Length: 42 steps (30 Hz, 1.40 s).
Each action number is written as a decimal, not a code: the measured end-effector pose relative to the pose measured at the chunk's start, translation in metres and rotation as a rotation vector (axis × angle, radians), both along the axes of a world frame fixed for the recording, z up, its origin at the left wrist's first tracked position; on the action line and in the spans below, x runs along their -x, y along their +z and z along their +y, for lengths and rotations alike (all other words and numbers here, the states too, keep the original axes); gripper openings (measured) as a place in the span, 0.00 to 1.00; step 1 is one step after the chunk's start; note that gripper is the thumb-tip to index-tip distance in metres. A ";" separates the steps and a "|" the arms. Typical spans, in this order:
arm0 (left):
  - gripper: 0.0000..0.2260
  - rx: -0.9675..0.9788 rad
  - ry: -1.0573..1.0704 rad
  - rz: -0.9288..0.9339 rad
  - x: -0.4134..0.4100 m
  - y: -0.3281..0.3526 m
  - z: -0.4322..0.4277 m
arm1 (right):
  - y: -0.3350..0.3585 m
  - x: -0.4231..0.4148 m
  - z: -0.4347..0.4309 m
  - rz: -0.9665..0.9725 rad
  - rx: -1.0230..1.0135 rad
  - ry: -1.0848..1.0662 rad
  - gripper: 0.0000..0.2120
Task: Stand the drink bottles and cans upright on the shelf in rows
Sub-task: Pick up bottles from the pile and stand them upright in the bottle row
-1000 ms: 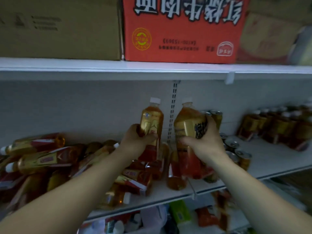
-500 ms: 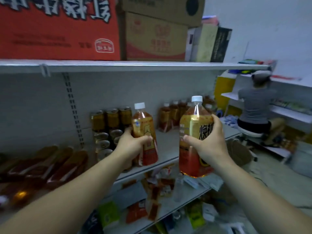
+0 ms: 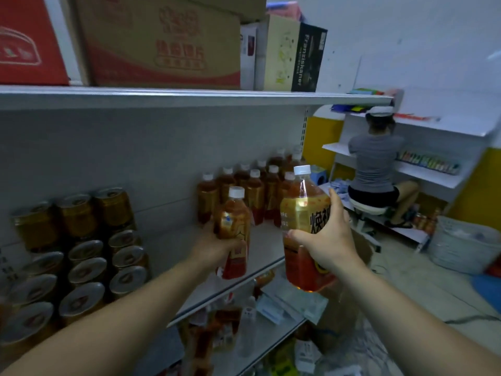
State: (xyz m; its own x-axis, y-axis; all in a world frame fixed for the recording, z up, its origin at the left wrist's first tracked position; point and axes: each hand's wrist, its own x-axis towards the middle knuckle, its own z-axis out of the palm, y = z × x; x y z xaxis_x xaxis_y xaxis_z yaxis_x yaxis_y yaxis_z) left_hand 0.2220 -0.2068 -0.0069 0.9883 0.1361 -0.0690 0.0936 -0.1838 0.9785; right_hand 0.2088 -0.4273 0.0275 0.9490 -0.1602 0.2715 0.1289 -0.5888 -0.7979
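Right now two amber drink bottles are held up in front of the middle shelf (image 3: 267,246), one in each hand. The smaller bottle (image 3: 233,222), white-capped with a gold and red label, is upright in the left hand (image 3: 214,248), whose fingers wrap round its lower half; its base hangs just over the front edge of the shelf, not set down. The larger bottle (image 3: 301,213), also white-capped and upright, is gripped by the right hand (image 3: 330,242), thumb across the front of the label and fingers curled behind it; it is held out past the shelf edge, in the air above the lower shelf (image 3: 273,325).

Behind both, at the right end of the middle shelf, a block of matching white-capped bottles (image 3: 254,191) stands upright in rows against the back panel. To the left on the same shelf, gold cans (image 3: 86,270) stand upright in rows, and the back row rises higher than the front ones. Bare shelf lies between the cans and the standing bottles.

The lower shelf holds a loose jumble of packets and a clear bottle. The upper shelf (image 3: 189,96) carries a red carton (image 3: 27,42), a brown cardboard box (image 3: 162,42) and a dark box marked Franziskaner (image 3: 307,55). Far right, another person (image 3: 375,164) in a grey top sits on a white stool (image 3: 368,210) facing other white shelving, with a white basket (image 3: 466,248) on the floor nearby.
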 end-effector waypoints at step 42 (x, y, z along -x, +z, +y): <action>0.34 -0.160 0.428 -0.017 -0.184 -0.079 -0.160 | -0.102 -0.310 -0.156 -0.071 -0.167 0.523 0.55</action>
